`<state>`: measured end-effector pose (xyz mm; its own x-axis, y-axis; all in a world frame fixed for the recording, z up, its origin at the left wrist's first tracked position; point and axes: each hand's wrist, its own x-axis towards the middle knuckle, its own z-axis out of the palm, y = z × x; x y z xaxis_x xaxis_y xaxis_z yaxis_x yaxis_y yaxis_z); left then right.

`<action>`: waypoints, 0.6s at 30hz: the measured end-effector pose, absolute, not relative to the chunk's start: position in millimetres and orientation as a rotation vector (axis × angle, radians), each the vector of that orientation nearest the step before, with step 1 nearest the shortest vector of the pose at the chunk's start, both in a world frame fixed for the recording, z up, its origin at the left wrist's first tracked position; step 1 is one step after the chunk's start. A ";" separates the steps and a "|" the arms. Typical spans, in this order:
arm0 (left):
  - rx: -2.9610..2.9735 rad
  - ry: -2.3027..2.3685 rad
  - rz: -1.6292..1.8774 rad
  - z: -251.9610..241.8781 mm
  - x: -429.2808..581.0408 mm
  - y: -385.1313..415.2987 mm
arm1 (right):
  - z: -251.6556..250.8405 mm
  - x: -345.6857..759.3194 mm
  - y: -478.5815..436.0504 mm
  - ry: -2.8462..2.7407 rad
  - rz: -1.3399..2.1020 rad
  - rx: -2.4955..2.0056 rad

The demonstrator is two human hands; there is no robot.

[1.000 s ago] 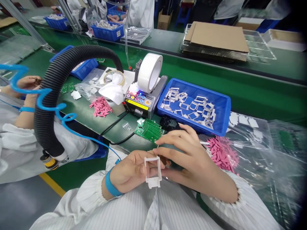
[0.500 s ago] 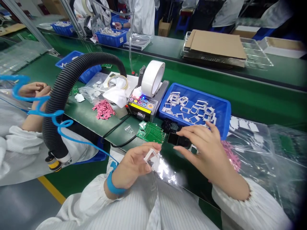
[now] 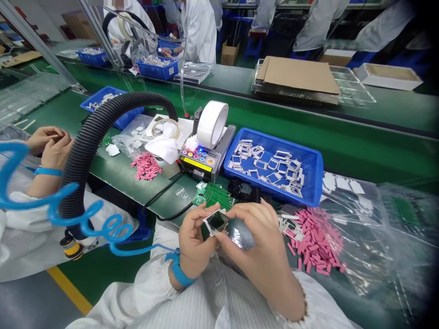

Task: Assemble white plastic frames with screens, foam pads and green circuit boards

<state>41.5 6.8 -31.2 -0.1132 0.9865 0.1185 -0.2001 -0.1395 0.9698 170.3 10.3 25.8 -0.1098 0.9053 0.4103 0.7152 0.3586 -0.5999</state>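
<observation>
Left hand (image 3: 196,235) — narrow pinch on white plastic frame (image 3: 210,225), held above belt near green circuit boards (image 3: 217,195). Right hand (image 3: 259,242) — curled round shiny dark piece (image 3: 240,233), touching frame. Risk: thin frame slipping from fingers, dropping among pink strips (image 3: 317,242).

A factory electronics assembly line: green conveyor bench (image 3: 377,160) running just beyond the left hand (image 3: 195,233) and right hand (image 3: 254,242), green circuit boards (image 3: 216,196) just ahead of them, blue parts tray (image 3: 274,137) ahead and rightward, electric tape dispenser (image 3: 202,155) ahead and leftward. Blue wrist strap (image 3: 178,272) on the left wrist, white striped smock sleeve (image 3: 147,288), white-coated co-workers (image 3: 197,32) along a further line beyond.
</observation>
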 end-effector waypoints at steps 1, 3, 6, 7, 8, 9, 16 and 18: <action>1.083 1.072 1.492 -31.8 43.6 7.3 | 24.6 168.7 10.4 -1.884 0.288 -1.429; 1.066 1.093 1.548 -31.9 47.6 9.2 | 23.0 166.0 10.8 -1.896 0.238 -1.440; 1.057 1.118 1.636 -32.0 51.9 12.6 | 21.2 163.4 12.1 -1.890 0.223 -1.429; 1.061 1.124 1.652 -32.5 52.5 13.2 | 20.3 162.7 12.7 -1.884 0.227 -1.428; 1.067 1.128 1.666 -33.4 52.8 13.4 | 19.3 162.1 13.3 -1.875 0.233 -1.428; 1.069 1.131 1.671 -34.6 52.7 13.2 | 18.1 161.3 13.9 -1.866 0.242 -1.428; 0.863 1.136 1.637 -42.2 51.8 6.9 | 9.6 153.4 13.6 -1.734 0.513 -1.413; 0.704 1.080 1.521 -41.5 53.2 9.1 | 7.6 156.2 11.8 -1.741 0.571 -1.416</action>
